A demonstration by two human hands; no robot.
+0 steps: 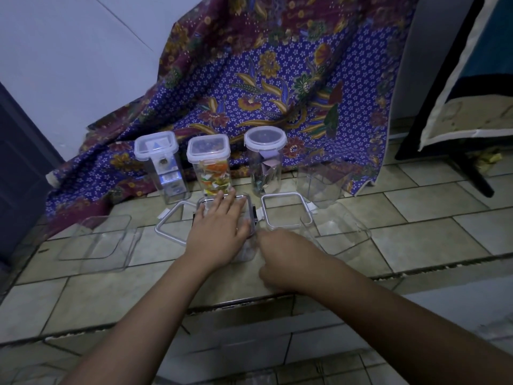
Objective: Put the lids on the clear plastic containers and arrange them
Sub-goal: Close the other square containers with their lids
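Note:
My left hand (222, 223) lies flat with straight fingers on a lid (251, 211) that sits on a clear container (245, 252) in front of me. My right hand (280, 257) is at that container's right side, fingers curled at its lid clip; the grip itself is hidden. Loose square lids lie to the left (169, 227) and right (286, 211). Three lidded containers stand in a row behind: one with blue contents (161, 165), one with coloured paper (212, 165), one round (265, 159). Empty clear containers sit at the right (319, 182), (344, 232) and left (97, 243).
A patterned blue and maroon cloth (277, 79) hangs behind the row and spreads onto the tiled floor (416, 240). A dark door edge (19, 176) is at the left. A dark stand leg (472, 173) reaches the floor at the right.

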